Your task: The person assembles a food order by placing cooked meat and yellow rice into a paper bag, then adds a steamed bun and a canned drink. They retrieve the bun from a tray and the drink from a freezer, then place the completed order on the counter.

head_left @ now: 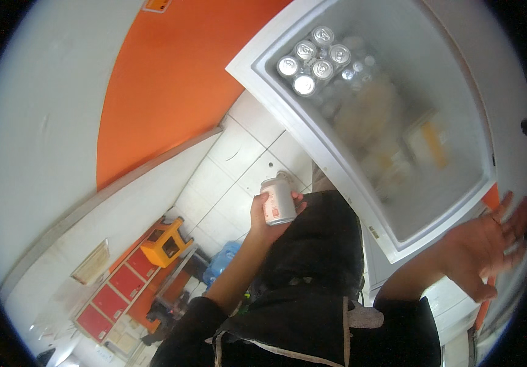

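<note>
Can (pixel 277 200): pale, upright, mid-frame, at 7 o'clock from the cooler lid (pixel 398 131); held clear of it, over tiled floor (pixel 239 177). Left hand (pixel 268 214) wraps the can's lower half, fingers curled around, thumb on the near side. Advice: keep the can upright and the grip low and firm. Right hand (pixel 490 244), at 3 o'clock, spread flat, palm against the lid's edge. Cans (pixel 312 58) show through the frosted lid at 12 o'clock.
</note>
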`<state>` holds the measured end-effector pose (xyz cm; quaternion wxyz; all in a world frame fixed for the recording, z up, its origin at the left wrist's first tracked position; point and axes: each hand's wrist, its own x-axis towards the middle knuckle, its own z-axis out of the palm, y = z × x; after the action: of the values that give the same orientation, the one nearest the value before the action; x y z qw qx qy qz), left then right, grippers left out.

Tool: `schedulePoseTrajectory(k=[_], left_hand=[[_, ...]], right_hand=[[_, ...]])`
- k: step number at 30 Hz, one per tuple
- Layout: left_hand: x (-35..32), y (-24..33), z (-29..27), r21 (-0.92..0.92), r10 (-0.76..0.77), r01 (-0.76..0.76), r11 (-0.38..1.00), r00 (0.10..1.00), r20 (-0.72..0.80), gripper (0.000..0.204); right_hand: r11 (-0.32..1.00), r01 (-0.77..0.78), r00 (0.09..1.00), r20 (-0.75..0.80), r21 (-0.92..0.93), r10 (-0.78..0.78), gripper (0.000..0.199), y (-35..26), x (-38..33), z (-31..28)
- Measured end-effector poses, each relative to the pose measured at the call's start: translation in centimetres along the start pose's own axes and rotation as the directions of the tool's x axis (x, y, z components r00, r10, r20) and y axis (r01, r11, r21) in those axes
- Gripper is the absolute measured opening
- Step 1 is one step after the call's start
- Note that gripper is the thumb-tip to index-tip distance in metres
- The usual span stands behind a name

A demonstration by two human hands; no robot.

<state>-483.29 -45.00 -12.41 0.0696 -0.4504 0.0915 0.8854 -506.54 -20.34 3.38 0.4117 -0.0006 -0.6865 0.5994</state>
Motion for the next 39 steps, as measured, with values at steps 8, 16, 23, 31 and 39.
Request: schedulePoseTrajectory(k=[8, 16, 23, 31, 39], left_hand=[[-7.4, 4.2, -8.7, -0.138, 0.086, -0.087, 0.987, 0.996, -0.011, 0.056], [-14.1, 11.5, -19.1, 0.045, 0.171, -0.177, 0.983, 0.979, 0.111, 0.054], [-21.7, 11.7, -23.9, 0.273, 0.096, -0.183, 0.944, 0.948, 0.305, 0.067], [-22.7, -6.1, -25.0, 0.781, -0.327, 0.125, 0.612, 0.939, 0.105, 0.058], [-33.0, -36.7, -29.3, 0.900, -0.955, 0.349, -0.263, 0.040, -0.295, 0.065]], right_hand=[[0.572, -0.714, 0.698, 0.338, 0.405, 0.632, 0.089, -9.3, -9.0, -5.6], [0.421, -0.842, 0.531, 0.384, 0.337, 0.755, 0.069, -18.4, -18.8, -6.1], [0.996, -0.086, 0.756, 0.650, -0.018, 0.077, 0.045, -25.0, -19.2, -9.7], [0.871, 0.066, 0.022, 0.873, -0.487, 0.487, 0.079, -26.5, -39.9, -27.5], [0.602, -0.682, 0.528, 0.289, -0.416, 0.799, 0.083, -35.9, -52.4, -64.4]])
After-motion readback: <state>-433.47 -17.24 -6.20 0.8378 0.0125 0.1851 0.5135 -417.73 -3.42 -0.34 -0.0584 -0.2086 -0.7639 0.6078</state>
